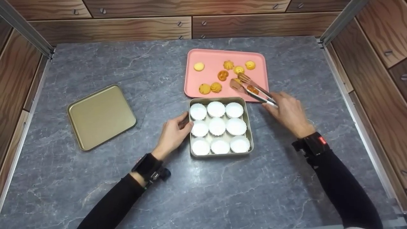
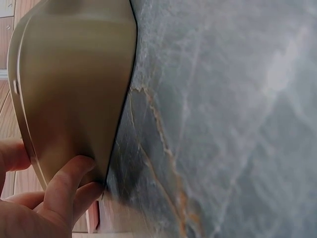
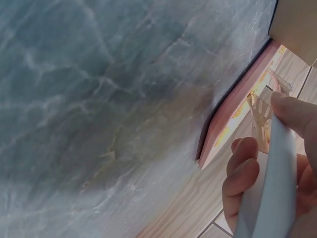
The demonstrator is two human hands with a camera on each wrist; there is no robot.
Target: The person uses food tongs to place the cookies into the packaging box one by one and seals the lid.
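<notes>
My right hand (image 1: 289, 113) grips a pair of tongs (image 1: 257, 93) with brownish slotted heads and pale handles. Its spread heads are on either side of a yellow cookie (image 1: 237, 81) on the pink tray (image 1: 192, 58); whether they touch it I cannot tell. In the right wrist view, fingers and thumb wrap the tongs' handle (image 3: 277, 183). At the near side of the tray stands a square gold tin (image 1: 222, 155) holding rows of white paper cups (image 1: 217, 126). My left hand (image 1: 171, 133) holds the tin's left side, thumb at the rim, fingers against the outer wall (image 2: 74, 94).
Several other cookies lie spread on the tray, among them a round pale one (image 1: 199, 66), a pretzel shape (image 1: 223, 75) and a swirled one (image 1: 216, 87). A gold lid (image 1: 101, 117) lies at the left of the grey marbled table (image 1: 159, 79). Wood-patterned panels (image 1: 127, 28) border it.
</notes>
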